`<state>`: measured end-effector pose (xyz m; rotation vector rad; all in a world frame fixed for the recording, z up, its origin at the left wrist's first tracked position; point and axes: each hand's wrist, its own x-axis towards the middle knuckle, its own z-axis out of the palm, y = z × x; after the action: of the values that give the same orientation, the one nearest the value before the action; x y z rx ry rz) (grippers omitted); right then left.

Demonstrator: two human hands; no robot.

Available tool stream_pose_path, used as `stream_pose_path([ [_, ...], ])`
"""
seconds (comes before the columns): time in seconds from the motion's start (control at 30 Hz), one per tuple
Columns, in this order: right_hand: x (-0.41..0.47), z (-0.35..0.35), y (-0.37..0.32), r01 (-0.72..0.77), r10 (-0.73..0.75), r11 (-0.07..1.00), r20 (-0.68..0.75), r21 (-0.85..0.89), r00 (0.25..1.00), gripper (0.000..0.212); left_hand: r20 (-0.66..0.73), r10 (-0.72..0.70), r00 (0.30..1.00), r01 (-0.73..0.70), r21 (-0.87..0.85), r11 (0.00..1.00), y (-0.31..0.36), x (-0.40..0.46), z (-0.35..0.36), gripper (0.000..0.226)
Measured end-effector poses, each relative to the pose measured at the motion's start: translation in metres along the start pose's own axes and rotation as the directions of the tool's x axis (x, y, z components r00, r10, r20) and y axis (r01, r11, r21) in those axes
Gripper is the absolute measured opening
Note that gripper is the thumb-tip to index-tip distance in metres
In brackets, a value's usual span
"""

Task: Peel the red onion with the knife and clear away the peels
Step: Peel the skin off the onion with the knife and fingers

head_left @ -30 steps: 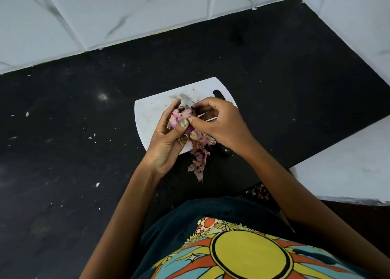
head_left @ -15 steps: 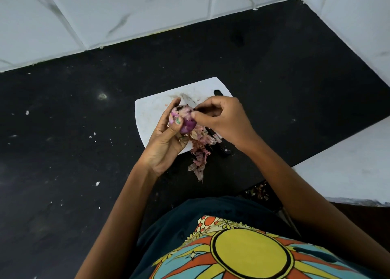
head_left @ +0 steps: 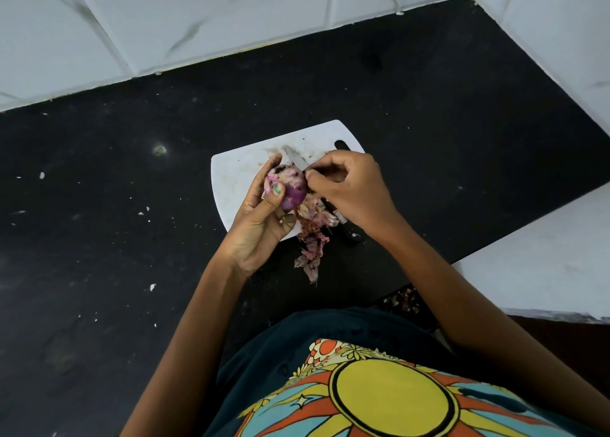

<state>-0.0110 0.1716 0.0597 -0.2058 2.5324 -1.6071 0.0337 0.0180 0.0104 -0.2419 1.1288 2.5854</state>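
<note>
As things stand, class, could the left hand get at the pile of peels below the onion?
Probably not yet: the left hand grips the onion, so its fingers are occupied, though the peels lie uncovered beside it.

The small round red onion (head_left: 288,187), purple at its lower side and pale, mottled pink-white where the outer skin is off, is held up just above the near part of a white board, gripped in the left hand (head_left: 260,220) with the thumb across its front. The steel-bladed knife (head_left: 294,160) with a black handle is in the right hand (head_left: 350,189), its blade tip showing just behind the top of the onion. A loose heap of dry pink and brown onion peels (head_left: 312,238) lies just below the onion, spilling from the board's near edge onto the black table.
</note>
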Motion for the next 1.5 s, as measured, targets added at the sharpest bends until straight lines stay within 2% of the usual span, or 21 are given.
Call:
stream_pose_path([
  [0.13,-0.005,0.001,-0.004,0.097,-0.101,0.994,0.087,0.057,0.991,0.021,-0.032,0.013,0.999,-0.014,-0.038,0.999,0.0,0.001,0.002,0.07],
  [0.2,-0.005,0.004,-0.004,0.176,-0.178,0.984,0.064,0.028,0.982,0.018,-0.027,0.022,0.999,-0.023,-0.043,0.999,0.0,0.0,0.003,0.066],
  [0.3,-0.003,0.008,-0.001,0.293,-0.292,0.954,0.027,-0.07,0.956,0.015,-0.037,0.034,0.999,-0.037,-0.063,0.997,0.0,-0.001,0.006,0.06],
  [0.43,-0.003,0.011,0.002,0.357,-0.36,0.915,0.02,-0.188,0.933,0.015,-0.056,0.052,0.997,-0.054,-0.033,0.998,0.001,-0.001,0.007,0.054],
  [0.57,-0.005,0.014,0.0,0.445,-0.476,0.789,0.036,-0.425,0.879,0.013,-0.096,0.05,0.994,-0.056,-0.06,0.997,-0.001,-0.001,0.012,0.049],
  [0.67,-0.006,0.015,0.0,0.447,-0.482,0.739,0.069,-0.504,0.874,0.013,-0.111,0.043,0.993,-0.049,-0.051,0.997,-0.003,-0.002,0.012,0.051],
  [0.77,-0.005,0.015,0.001,0.359,-0.359,0.863,0.068,-0.356,0.931,0.014,-0.084,0.037,0.996,-0.042,-0.052,0.998,-0.003,-0.002,0.011,0.054],
  [0.83,-0.004,0.015,0.0,0.217,-0.216,0.964,0.023,-0.155,0.976,0.01,-0.035,0.027,0.999,-0.029,-0.072,0.997,-0.002,-0.001,0.008,0.061],
  [0.9,-0.001,0.012,0.0,0.02,-0.019,0.999,-0.01,0.05,1.0,0.006,0.014,0.007,1.0,-0.006,-0.092,0.996,-0.001,0.0,0.004,0.068],
  [0.97,0.001,0.01,0.001,-0.174,0.177,0.943,0.015,0.283,0.984,0.006,0.045,-0.02,0.999,0.025,-0.109,0.994,-0.001,0.0,0.003,0.073],
  [1.07,0.004,0.009,0.005,-0.375,0.382,0.728,0.114,0.574,0.917,0.014,0.089,-0.072,0.993,0.089,-0.194,0.977,-0.001,0.0,0.005,0.078],
  [1.13,0.004,0.009,0.01,-0.437,0.471,0.627,0.133,0.645,0.872,0.018,0.107,-0.081,0.991,0.105,-0.247,0.963,-0.002,-0.002,0.006,0.062],
  [1.2,0.001,0.01,0.018,-0.452,0.514,0.656,0.079,0.604,0.854,0.018,0.116,-0.077,0.99,0.108,-0.283,0.953,-0.002,-0.003,0.006,0.049],
  [1.3,-0.002,0.012,0.031,-0.424,0.482,0.796,-0.029,0.432,0.876,0.014,0.09,-0.078,0.993,0.101,-0.287,0.953,-0.002,-0.002,0.003,0.048],
  [1.4,-0.002,0.012,0.033,-0.303,0.312,0.948,-0.09,0.098,0.946,0.012,0.029,-0.085,0.996,0.089,-0.191,0.978,-0.004,0.0,0.001,0.052],
  [1.47,-0.002,0.01,0.026,-0.159,0.149,0.979,-0.086,-0.13,0.985,0.025,-0.007,-0.08,0.997,0.077,-0.161,0.984,-0.005,0.0,0.001,0.061],
  [1.5,-0.002,0.008,0.022,-0.095,0.083,0.98,-0.073,-0.173,0.994,0.03,-0.014,-0.069,0.997,0.066,-0.154,0.986,-0.004,0.0,0.002,0.065],
])
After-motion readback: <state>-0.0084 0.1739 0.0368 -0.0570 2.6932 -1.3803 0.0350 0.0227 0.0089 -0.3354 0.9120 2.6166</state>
